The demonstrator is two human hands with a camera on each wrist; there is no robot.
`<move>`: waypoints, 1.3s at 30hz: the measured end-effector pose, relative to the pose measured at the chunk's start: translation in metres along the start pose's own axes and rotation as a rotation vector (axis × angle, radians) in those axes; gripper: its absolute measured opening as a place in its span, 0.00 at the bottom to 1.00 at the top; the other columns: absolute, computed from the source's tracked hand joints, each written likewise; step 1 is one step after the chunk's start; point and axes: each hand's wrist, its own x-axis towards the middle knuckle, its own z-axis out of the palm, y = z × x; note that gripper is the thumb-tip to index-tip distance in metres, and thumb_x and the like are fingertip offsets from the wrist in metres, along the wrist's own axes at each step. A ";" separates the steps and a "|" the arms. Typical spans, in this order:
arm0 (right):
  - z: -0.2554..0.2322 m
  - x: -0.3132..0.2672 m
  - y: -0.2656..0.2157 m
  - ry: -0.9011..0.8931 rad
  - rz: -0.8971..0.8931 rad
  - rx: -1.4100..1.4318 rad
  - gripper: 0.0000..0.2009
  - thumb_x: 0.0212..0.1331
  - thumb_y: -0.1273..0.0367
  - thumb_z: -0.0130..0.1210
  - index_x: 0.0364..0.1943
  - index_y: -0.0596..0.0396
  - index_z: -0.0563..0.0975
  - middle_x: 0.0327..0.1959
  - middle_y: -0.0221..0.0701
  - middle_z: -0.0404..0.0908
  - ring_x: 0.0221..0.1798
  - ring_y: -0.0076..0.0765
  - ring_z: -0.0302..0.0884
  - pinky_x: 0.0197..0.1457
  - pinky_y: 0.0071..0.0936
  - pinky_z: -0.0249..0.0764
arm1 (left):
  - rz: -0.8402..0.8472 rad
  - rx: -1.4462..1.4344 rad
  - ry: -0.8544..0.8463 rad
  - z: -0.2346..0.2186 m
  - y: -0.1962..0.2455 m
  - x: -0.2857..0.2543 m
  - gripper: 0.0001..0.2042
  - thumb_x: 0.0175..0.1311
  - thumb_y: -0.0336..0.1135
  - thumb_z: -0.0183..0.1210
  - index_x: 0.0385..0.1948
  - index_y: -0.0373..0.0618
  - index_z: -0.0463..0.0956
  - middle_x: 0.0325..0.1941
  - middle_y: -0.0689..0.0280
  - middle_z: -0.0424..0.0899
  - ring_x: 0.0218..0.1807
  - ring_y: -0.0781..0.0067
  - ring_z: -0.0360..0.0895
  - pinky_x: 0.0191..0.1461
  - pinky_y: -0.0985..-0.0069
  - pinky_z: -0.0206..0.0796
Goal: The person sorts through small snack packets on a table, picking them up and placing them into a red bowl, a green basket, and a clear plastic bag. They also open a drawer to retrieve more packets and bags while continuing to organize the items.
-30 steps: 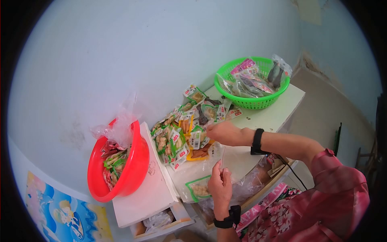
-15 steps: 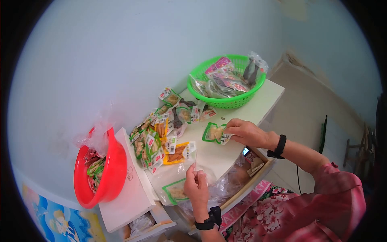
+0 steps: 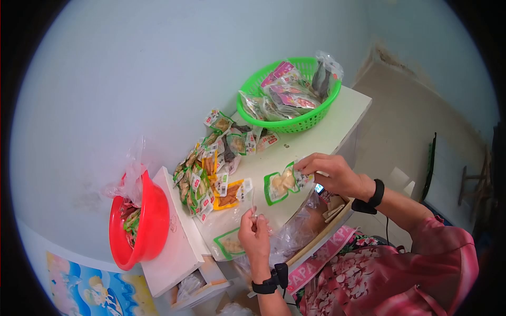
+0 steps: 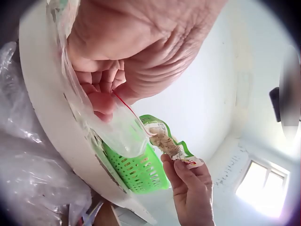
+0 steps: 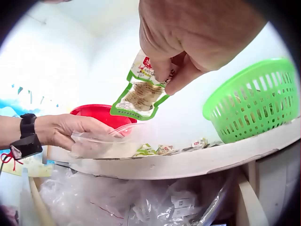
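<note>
My right hand (image 3: 333,173) pinches a green-edged snack packet (image 3: 279,184) by its top end, above the white tabletop. Pale food shows through the packet's window (image 5: 142,96) in the right wrist view. The left hand (image 3: 255,236) grips the edge of a clear zip bag (image 4: 124,134), whose red zip line runs past the fingers. Inside that bag lies another green-edged packet (image 3: 229,244). Beyond the left hand, a yellow-edged packet (image 3: 230,195) lies at the near side of a heap of snack packets (image 3: 196,181).
A green basket (image 3: 295,125) of larger bags stands at the table's far end. On the left, a red basin (image 3: 158,216) holds more packets and a plastic bag. Below the tabletop an open drawer (image 3: 319,237) contains crumpled clear plastic.
My right hand has come away from the heap with a green-edged packet and moved over the tabletop's right side. The left hand keeps its grip on the zip bag. The head view has shifted.
</note>
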 end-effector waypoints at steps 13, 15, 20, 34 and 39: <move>-0.025 -0.007 -0.004 -0.032 -0.229 -0.163 0.15 0.48 0.86 0.60 0.41 0.58 0.79 0.53 0.34 0.85 0.49 0.45 0.86 0.50 0.36 0.85 | 0.143 0.052 -0.122 0.042 0.030 0.022 0.14 0.75 0.28 0.55 0.58 0.35 0.77 0.28 0.70 0.81 0.25 0.85 0.72 0.29 0.84 0.64; -0.021 -0.002 -0.007 -0.066 -0.244 -0.106 0.15 0.49 0.86 0.60 0.41 0.58 0.79 0.53 0.34 0.85 0.49 0.45 0.86 0.49 0.36 0.85 | 0.229 0.171 -0.077 0.045 0.029 0.022 0.12 0.74 0.28 0.56 0.56 0.35 0.78 0.27 0.68 0.81 0.25 0.81 0.74 0.30 0.79 0.66; 0.015 0.008 0.004 -0.035 -0.194 0.005 0.14 0.52 0.85 0.60 0.42 0.58 0.80 0.52 0.34 0.86 0.48 0.44 0.86 0.49 0.35 0.84 | 0.394 0.430 0.048 0.047 0.059 0.015 0.09 0.73 0.28 0.57 0.51 0.40 0.80 0.31 0.56 0.85 0.29 0.60 0.83 0.35 0.65 0.73; 0.086 0.020 0.008 -0.151 0.091 0.154 0.05 0.58 0.77 0.60 0.37 0.60 0.78 0.38 0.45 0.83 0.38 0.55 0.81 0.40 0.41 0.76 | 0.513 0.439 0.090 0.066 0.079 0.006 0.11 0.73 0.29 0.56 0.52 0.43 0.81 0.40 0.51 0.88 0.40 0.51 0.87 0.44 0.62 0.77; 0.107 0.012 0.032 -0.319 0.058 0.439 0.07 0.58 0.73 0.61 0.37 0.61 0.77 0.34 0.44 0.82 0.38 0.50 0.78 0.42 0.41 0.75 | 0.638 0.422 0.066 0.063 0.067 0.010 0.12 0.73 0.30 0.56 0.55 0.43 0.81 0.41 0.50 0.88 0.39 0.52 0.87 0.43 0.64 0.77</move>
